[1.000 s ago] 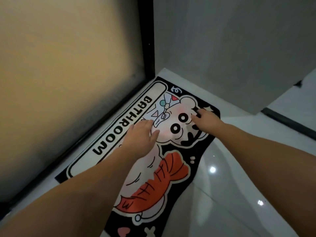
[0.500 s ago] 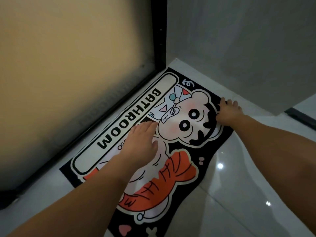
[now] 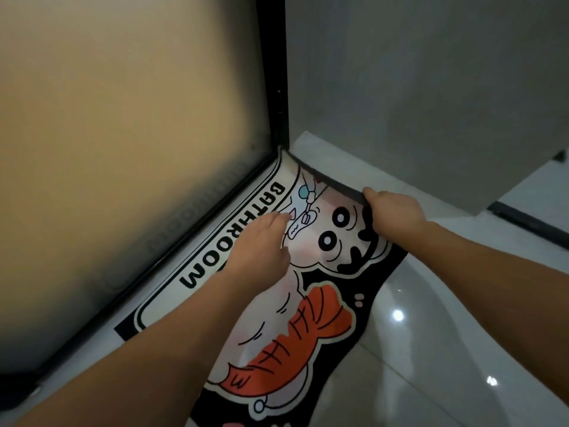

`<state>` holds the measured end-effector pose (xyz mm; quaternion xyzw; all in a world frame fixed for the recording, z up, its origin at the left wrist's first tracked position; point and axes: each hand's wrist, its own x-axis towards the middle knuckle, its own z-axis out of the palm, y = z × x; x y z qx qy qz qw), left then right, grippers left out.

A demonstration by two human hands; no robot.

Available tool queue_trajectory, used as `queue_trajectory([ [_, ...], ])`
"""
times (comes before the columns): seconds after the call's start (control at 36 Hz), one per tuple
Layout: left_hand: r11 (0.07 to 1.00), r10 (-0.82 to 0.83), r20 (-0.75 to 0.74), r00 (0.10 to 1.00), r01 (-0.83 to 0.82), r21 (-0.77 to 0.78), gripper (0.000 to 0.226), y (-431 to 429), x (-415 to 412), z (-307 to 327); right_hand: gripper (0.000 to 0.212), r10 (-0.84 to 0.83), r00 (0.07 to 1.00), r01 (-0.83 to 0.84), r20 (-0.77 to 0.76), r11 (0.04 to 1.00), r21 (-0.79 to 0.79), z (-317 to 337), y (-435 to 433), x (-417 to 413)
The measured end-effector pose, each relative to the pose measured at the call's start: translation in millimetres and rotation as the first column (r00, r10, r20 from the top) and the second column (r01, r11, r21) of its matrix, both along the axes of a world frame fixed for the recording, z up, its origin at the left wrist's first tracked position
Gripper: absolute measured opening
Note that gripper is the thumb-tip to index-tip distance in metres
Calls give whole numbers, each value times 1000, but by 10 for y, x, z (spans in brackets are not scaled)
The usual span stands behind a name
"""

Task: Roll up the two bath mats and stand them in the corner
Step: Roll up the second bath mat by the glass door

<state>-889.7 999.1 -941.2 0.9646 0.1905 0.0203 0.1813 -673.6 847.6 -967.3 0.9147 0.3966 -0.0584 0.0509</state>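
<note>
The black cartoon-printed fabric bath mat (image 3: 308, 318), lettered BATHROOM along one side, lies on the glossy white tiled floor (image 3: 462, 349), its long edge running beside the black-framed frosted glass door (image 3: 123, 149) that fills the view from 9 to 11 o'clock. Half a second ago the mat lay wholly flat, with the right hand reaching its far corner; now the far short edge, toward 12 o'clock, is off the floor and curled back over the print, showing its dark underside. The right hand (image 3: 397, 211), at about 1 o'clock from the mat's middle, pinches that lifted edge, fingers curled over it, the thumb hidden beneath. The left hand (image 3: 261, 238) rests flat on the mat near the lettering, fingers together and pointing toward the fold, pressing the fabric down; it has slid a little farther up the mat than before. The grey wall (image 3: 431, 103) rises just beyond the raised edge, meeting the door frame in a corner at 12 o'clock. As I read it, the first roll has just begun: the edge is turned but no full wrap is made. Only one mat is in view; the second cannot be seen here.
</note>
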Motion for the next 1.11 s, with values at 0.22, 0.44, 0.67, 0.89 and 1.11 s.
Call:
queue_trajectory([
  [0.22,984,-88,102,991,70,167,82,24,276,481,58,391,889,-442,239,869,223,998,-480,-352],
  [0.44,970,-160,-28,987,163,182,25,41,185,1051,69,510,822,-531,253,847,19,1682,-661,-521],
  [0.67,957,-251,-123,960,265,116,16,-4,-68,1777,43,562,827,-563,22,824,65,2270,-221,-914],
  [0.89,957,-281,-119,952,288,45,17,59,-334,2032,39,684,727,-615,-58,686,390,2191,-164,-999],
  [1.11,966,-209,-234,949,237,100,17,240,-553,1647,89,668,712,-673,216,737,-62,1860,-297,-1035],
])
